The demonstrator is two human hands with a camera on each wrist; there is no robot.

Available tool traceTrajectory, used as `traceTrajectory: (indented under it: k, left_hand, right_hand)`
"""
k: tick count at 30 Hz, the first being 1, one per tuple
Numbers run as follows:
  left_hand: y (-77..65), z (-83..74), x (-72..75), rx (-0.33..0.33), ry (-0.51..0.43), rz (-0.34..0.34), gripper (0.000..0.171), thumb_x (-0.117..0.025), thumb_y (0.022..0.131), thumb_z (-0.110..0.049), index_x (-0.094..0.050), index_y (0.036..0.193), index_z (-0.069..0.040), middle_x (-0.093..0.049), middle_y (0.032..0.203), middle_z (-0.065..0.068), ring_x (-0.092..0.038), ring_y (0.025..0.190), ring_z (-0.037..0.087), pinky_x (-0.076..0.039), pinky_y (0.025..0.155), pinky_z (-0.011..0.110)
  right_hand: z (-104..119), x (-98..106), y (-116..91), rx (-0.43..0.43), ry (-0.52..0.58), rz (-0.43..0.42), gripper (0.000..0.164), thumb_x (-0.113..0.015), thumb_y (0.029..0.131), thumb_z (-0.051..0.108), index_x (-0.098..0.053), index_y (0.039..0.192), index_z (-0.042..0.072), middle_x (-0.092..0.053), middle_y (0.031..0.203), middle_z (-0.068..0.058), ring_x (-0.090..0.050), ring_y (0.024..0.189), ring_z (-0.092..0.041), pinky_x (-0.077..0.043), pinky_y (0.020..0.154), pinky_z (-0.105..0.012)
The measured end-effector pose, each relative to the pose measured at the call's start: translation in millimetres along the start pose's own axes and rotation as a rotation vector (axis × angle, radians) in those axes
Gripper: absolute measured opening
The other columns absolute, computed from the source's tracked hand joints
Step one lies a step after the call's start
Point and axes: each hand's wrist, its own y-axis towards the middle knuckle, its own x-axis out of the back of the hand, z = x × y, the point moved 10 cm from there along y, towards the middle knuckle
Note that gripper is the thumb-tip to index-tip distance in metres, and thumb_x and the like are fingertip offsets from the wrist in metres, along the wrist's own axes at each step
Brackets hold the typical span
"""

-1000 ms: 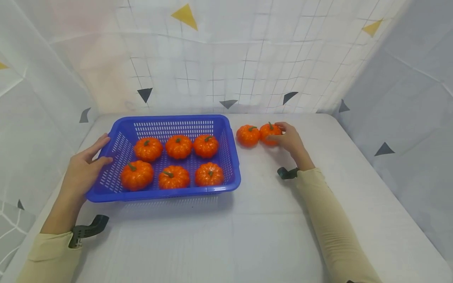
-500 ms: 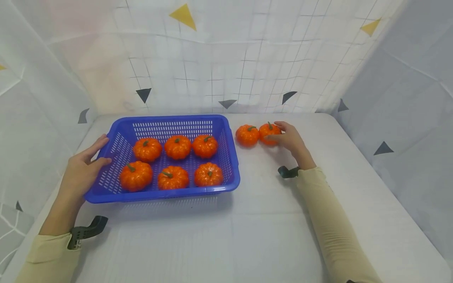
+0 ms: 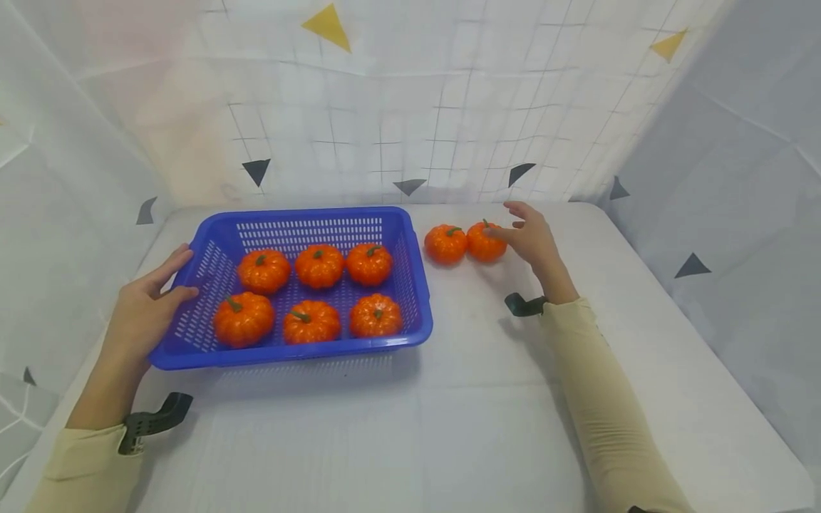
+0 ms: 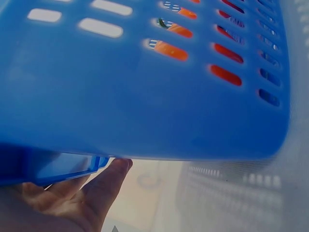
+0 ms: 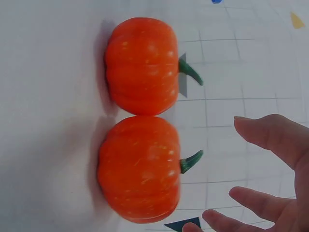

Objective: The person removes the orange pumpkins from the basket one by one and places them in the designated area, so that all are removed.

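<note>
A blue plastic basket (image 3: 295,350) with slotted walls stands on the left of the table in the head view, and several small orange pumpkins (image 3: 311,322) lie in it in two rows. My left hand (image 3: 142,313) grips its left rim; the left wrist view shows fingers (image 4: 108,181) curled under the rim. To the right of the basket, two more pumpkins sit side by side and touch: a left pumpkin (image 3: 445,246) and a right pumpkin (image 3: 485,246). Just above and right of the right one, my right hand (image 3: 534,239) hovers with spread fingers, holding nothing.
A white cloth covers the table (image 3: 385,442). Behind it hangs a white sheet (image 3: 398,92) with grid lines and triangles, and grey-white sheets hang at both sides. Each wrist wears a dark camera mount (image 3: 157,420).
My right hand has let go of the right pumpkin and risen slightly up and to the right, its fingers spreading. Both loose pumpkins stay in place. The left hand keeps its grip on the basket.
</note>
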Motion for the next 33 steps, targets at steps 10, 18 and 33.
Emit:
traceTrajectory:
  k: [10, 18, 33]
  left_hand:
    - [0.5, 0.5, 1.7, -0.018, -0.010, -0.014, 0.059, -0.054, 0.109, -0.025, -0.033, 0.164, -0.022, -0.026, 0.168, -0.009, -0.018, 0.155, 0.032, -0.023, 0.121, 0.055]
    - [1.0, 2.0, -3.0, -0.012, -0.015, 0.001, 0.059, -0.052, 0.109, -0.023, -0.031, 0.164, -0.021, -0.024, 0.169, -0.008, -0.014, 0.156, 0.032, -0.020, 0.119, 0.062]
    - [-1.0, -3.5, -0.2, -0.007, -0.002, 0.001, 0.059, -0.052, 0.109, -0.023, -0.031, 0.164, -0.022, -0.023, 0.170, -0.005, -0.014, 0.155, 0.038, -0.024, 0.115, 0.067]
  right_hand:
    - [36.8, 9.2, -17.8, 0.061, -0.021, -0.083, 0.075, -0.078, 0.093, 0.034, -0.045, 0.158, 0.015, -0.041, 0.162, -0.011, -0.041, 0.144, -0.037, -0.045, 0.110, -0.057]
    - [67.5, 9.5, -35.9, 0.143, -0.022, -0.069, 0.069, -0.079, 0.093, 0.038, -0.053, 0.152, 0.016, -0.050, 0.156, -0.007, -0.046, 0.141, -0.033, -0.048, 0.108, -0.054]
    - [169.8, -5.0, -67.9, 0.414, -0.051, 0.021, 0.059, -0.077, 0.095, 0.035, -0.059, 0.146, 0.014, -0.060, 0.145, -0.005, -0.054, 0.134, -0.025, -0.044, 0.112, -0.047]
